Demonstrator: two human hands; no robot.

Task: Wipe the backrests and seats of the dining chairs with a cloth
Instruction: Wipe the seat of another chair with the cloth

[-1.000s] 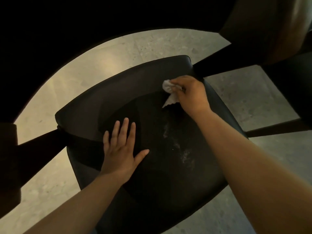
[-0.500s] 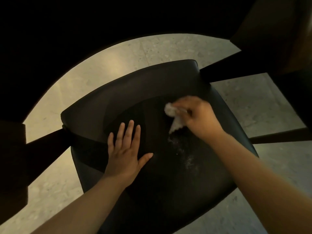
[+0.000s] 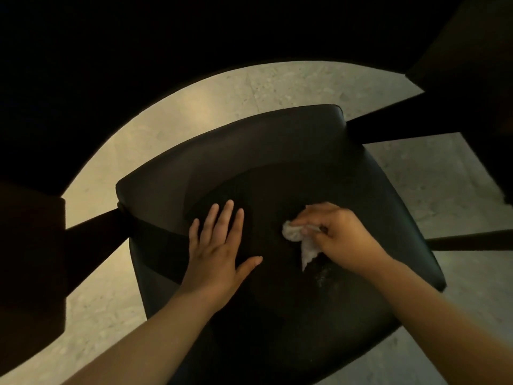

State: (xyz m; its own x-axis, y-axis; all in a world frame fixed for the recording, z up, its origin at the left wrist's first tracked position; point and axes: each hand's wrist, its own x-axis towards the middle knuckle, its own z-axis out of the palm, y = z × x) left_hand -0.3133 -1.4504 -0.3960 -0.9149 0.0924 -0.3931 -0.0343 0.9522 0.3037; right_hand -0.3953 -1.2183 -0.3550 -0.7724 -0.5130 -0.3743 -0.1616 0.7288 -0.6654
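Note:
A dark padded dining chair fills the middle of the view, its seat (image 3: 277, 315) below me and its curved backrest (image 3: 222, 151) on the far side. My right hand (image 3: 341, 237) presses a small crumpled white cloth (image 3: 301, 241) onto the middle of the seat. A faint whitish smear (image 3: 323, 276) lies on the seat just near of the cloth. My left hand (image 3: 219, 251) rests flat on the seat's left part, fingers spread, holding nothing.
The dark round edge of a table (image 3: 83, 79) arcs over the top left. Dark chair arms (image 3: 91, 232) stick out left and right (image 3: 394, 126). Another dark piece of furniture (image 3: 477, 65) stands at the top right. Pale speckled floor (image 3: 277, 87) surrounds the chair.
My right hand has drawn the cloth from the seat's far edge by the backrest toward me, down to the seat's middle. The left hand has stayed flat in place.

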